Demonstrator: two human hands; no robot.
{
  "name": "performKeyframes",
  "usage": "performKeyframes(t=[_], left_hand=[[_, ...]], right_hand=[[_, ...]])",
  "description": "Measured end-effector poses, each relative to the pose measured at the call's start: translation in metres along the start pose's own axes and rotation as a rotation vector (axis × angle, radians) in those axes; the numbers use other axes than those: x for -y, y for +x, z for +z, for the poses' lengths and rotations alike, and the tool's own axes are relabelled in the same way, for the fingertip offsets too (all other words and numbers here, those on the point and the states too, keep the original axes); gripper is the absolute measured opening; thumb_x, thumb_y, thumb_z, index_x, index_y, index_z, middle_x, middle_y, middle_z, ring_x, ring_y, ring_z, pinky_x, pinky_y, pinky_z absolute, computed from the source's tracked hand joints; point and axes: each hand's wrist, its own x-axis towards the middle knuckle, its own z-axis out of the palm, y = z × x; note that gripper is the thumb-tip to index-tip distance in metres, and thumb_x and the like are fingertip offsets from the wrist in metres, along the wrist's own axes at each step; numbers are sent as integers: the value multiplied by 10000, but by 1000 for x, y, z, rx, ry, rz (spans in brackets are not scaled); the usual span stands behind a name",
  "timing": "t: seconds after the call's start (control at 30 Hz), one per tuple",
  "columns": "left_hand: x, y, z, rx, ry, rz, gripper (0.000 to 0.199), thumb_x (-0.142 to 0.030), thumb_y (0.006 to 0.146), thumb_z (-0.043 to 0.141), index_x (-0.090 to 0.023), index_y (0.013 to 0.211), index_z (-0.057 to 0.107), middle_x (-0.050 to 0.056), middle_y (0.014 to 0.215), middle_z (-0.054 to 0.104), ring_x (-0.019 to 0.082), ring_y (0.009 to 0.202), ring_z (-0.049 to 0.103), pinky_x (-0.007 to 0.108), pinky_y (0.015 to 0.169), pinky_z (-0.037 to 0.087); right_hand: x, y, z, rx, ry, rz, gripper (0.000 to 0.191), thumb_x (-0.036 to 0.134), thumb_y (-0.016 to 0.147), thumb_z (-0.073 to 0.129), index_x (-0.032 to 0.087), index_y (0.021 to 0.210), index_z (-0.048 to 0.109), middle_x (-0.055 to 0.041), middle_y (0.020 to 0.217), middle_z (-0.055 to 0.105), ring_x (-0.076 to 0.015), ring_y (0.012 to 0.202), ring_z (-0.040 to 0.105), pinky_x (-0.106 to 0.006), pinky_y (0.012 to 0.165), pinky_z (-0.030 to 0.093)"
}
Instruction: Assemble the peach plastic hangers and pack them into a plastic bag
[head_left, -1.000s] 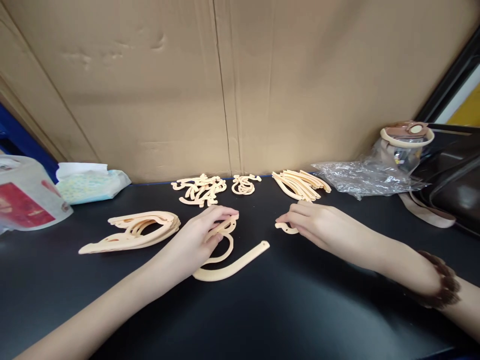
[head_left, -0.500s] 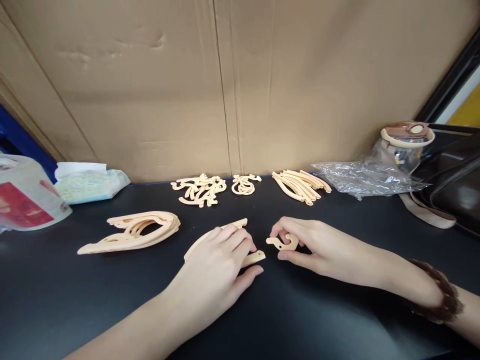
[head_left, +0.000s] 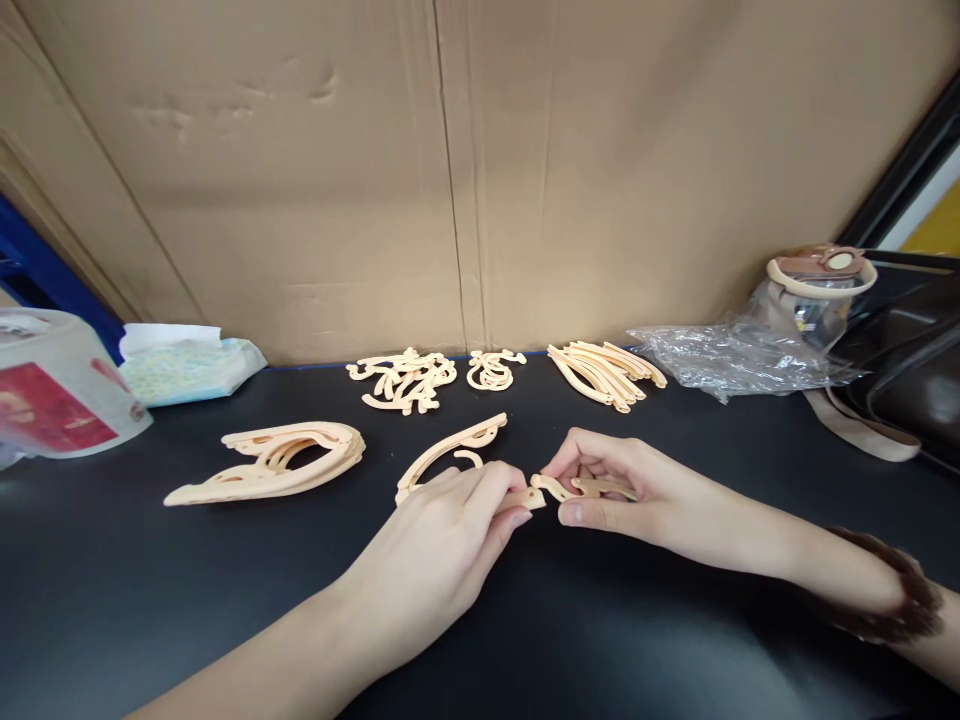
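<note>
Near the middle of the black table, my left hand point(head_left: 450, 545) pinches one end of a cream plastic folding-hanger piece point(head_left: 450, 450); its far curved arm rises behind my knuckles, and the palm hides the rest. To the right, my right hand point(head_left: 619, 490) grips a small curved cream plastic hook point(head_left: 551, 487) between thumb and fingers. The hook's tip meets, or nearly meets, the holed end of the hanger piece; whether they are joined I cannot tell. Left of my hands lies a stack of cream hanger pieces point(head_left: 300, 480).
Along the back lie a pile of small curved parts point(head_left: 409, 378), a few hooks point(head_left: 495, 370) and several long strips point(head_left: 607, 370). A tape roll point(head_left: 67, 385) and tissue pack point(head_left: 191, 370) stand left. Clear plastic wrap point(head_left: 720, 360), a bottle point(head_left: 817, 290) and a black bag point(head_left: 907, 350) are right.
The hook has turned in my right hand and now sits against or close to the hanger piece's end. My left hand has closed its thumb on that end and shifted slightly right.
</note>
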Motion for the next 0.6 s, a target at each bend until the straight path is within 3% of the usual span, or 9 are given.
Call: performKeyframes(t=[0.27,0.6], left_hand=[[3,1,2,-5,-11,-29,90,-253,1009,315,-248,1007,405,-22,851,618,161,679,605,266,575,403],[0,-1,6,17,-151,-74,91,-246,995,296,-255,957,378,-56,713,526,126,560,516,218,507,367]], right_hand=[[3,0,1,-33,100,-3,192,352,885,626,199,986,571,26,868,550,-111,802,478,-244,739,387],[5,1,2,45,168,52,243,401,866,640,187,948,561,31,803,532,-102,712,456,-250,679,388]])
